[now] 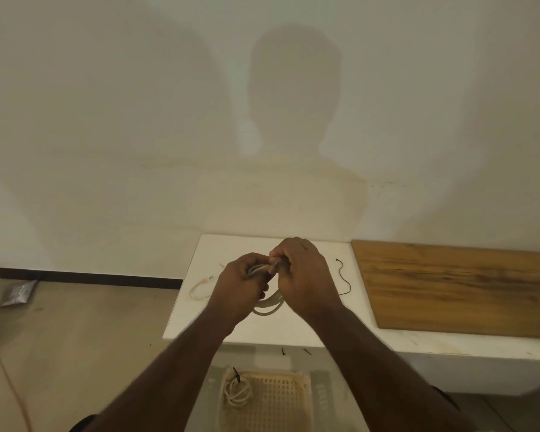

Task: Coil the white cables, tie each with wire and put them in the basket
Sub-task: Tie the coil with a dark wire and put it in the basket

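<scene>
Now both hands hold the coiled white cable [267,302] above the table [200,319]: left hand [242,283] grips its top, right hand [303,275] pinches there too. Below the fingers the loops hang. The black wire [345,277] lies nearer the right hand; the basket [304,400] is nearer the person.

A wooden board [462,288] lies flat on the right part of a white counter [200,325], its far edge just beside a plain pale wall [106,120]. A person's shadow [293,98] falls across that wall, head and shoulders outlined above the counter. A dark baseboard [81,276] runs along the foot of the wall at left, above a tan floor [75,353]. A crumpled silvery packet [19,294] lies on the floor near the left edge, beside a pale object cut off by the frame.
</scene>
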